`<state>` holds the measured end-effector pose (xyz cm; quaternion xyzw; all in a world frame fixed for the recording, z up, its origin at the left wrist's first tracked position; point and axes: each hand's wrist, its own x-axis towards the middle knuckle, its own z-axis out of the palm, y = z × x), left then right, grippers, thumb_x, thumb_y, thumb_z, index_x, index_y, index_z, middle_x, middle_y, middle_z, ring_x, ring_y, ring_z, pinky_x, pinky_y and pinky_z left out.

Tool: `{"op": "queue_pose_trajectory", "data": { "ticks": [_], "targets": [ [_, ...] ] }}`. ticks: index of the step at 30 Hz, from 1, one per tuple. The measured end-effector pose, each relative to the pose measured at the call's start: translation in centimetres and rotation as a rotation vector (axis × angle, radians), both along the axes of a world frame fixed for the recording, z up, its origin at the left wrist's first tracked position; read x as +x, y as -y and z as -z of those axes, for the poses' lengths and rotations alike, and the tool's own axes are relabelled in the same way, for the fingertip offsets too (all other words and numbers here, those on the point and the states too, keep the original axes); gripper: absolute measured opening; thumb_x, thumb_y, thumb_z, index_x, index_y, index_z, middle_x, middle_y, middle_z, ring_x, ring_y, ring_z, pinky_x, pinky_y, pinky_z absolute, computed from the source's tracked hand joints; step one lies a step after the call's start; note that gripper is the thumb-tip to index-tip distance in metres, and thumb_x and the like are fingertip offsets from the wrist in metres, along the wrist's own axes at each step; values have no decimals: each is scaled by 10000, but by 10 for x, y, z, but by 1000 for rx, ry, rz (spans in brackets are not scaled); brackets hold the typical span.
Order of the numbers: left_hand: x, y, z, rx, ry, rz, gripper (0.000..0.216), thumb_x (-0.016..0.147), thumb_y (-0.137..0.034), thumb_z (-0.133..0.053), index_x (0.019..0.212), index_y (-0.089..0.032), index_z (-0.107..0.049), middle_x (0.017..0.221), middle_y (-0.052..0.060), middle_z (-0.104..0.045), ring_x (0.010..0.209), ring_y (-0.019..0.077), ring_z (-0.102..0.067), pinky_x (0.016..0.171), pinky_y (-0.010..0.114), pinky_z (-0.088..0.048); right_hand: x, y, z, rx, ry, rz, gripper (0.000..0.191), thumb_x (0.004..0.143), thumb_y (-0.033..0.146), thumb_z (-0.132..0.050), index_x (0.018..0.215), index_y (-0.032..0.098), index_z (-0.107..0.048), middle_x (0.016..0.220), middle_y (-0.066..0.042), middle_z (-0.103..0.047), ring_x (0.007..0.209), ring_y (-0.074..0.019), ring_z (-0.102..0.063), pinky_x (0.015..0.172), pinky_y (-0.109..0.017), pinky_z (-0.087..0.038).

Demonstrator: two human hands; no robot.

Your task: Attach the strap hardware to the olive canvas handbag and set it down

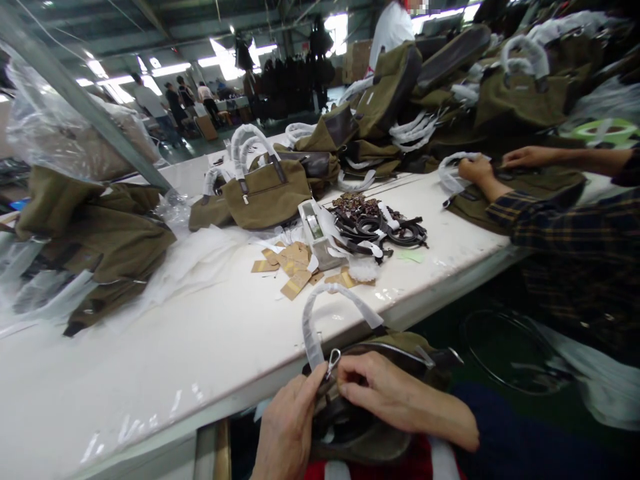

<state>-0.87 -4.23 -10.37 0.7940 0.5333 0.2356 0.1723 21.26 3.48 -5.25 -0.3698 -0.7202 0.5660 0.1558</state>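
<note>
Olive canvas handbag (395, 347) with plastic-wrapped handle (320, 313) sits at the white surface's (200, 347) near edge. Left hand (287, 427) and right hand (395, 393) both pinch its silver zipper pull (333, 361). No legible writing.

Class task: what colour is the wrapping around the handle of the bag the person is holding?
White, on the handle; head view.

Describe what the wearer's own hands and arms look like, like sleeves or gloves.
Both are bare: the left hand and right hand wear no gloves, rings or watch that show. No sleeve covers either wrist or the visible right forearm. Short, unpainted nails.
</note>
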Motion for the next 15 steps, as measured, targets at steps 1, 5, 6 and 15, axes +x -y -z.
{"op": "queue_pose_trajectory", "data": {
  "ticks": [1,5,6,15],
  "targets": [
    [0,0,-2,11,-23,6,506,986,-142,-417,1474,-277,-426,884,57,-684,780,187,-657,680,275,-552,-1,0,1,3,2,5,125,839,123,-555,736,183,-517,719,52,-529,679,-103,-466,619,-221,-327],
    [6,-5,-25,-20,-44,14,519,951,-116,-437,1437,-290,-490,982,79,-688,843,219,-644,717,324,-553,-4,4,5,67,14,53,125,847,132,-578,742,184,-535,715,53,-550,671,-106,-471,616,-224,-323],
    [9,-7,-33,-49,-9,12,502,947,-120,-450,1418,-285,-513,1035,86,-685,899,226,-640,763,342,-554,-4,5,6,87,20,63,118,849,131,-583,750,183,-548,723,51,-566,676,-107,-481,624,-225,-327],
    [35,-28,-54,-87,312,-165,210,947,-189,-543,1087,-262,-681,1022,53,-678,968,234,-598,851,370,-480,-5,10,0,144,45,100,100,911,160,-561,839,183,-626,795,15,-659,730,-134,-568,689,-239,-371]
  ]
}}
